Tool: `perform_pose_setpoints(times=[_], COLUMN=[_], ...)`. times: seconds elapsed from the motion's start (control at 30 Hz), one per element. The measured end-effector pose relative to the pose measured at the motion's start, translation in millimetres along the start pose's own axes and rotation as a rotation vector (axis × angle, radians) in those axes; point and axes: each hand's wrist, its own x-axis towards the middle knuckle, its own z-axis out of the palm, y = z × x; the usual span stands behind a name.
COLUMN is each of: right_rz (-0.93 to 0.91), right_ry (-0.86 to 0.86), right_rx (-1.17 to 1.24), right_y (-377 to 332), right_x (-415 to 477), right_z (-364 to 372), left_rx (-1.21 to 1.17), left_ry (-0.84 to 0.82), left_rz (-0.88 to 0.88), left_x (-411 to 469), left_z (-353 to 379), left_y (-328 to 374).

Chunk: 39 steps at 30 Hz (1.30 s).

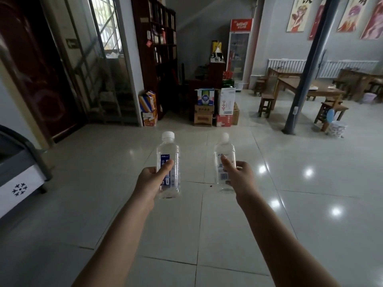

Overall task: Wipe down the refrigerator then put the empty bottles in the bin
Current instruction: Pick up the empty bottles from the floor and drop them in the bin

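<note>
Two clear bottles held out over the tiled floor

At frame centre, the left hand [149,179] grips the left bottle [168,162] upright; the right hand [241,175] grips the right bottle [224,160], thumbs across labels.

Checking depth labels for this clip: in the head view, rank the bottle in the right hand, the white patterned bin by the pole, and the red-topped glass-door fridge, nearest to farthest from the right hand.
1. The bottle, gripped in the right hand itself.
2. The white patterned bin, on the floor ahead to the right.
3. The glass-door fridge, against the back wall.
</note>
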Motion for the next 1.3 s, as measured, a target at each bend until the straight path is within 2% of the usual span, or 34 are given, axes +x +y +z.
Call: perform_pose_setpoints(times=[0.27,0.5,0.83,1.0,1.3], right_rz=[-0.009,-0.008,0.012,0.001,0.0], right_ry=[-0.138,-0.193,-0.218,-0.258,-0.386], right_rx=[0.035,0.046,0.002,0.031,0.016], right_y=[-17,-33,-47,-67,-70], right_x=[185,301,478,564,689], right_z=[25,77,216,296,430], left_rx=[0.008,0.06,0.015,0.039,0.071], left_ry=[0.088,0.182,0.171,0.217,0.335], left_rz=[0.003,0.061,0.043,0.056,0.054], left_x=[144,251,469,580,730], left_z=[60,71,56,31,-1], left_y=[20,48,74,100,120])
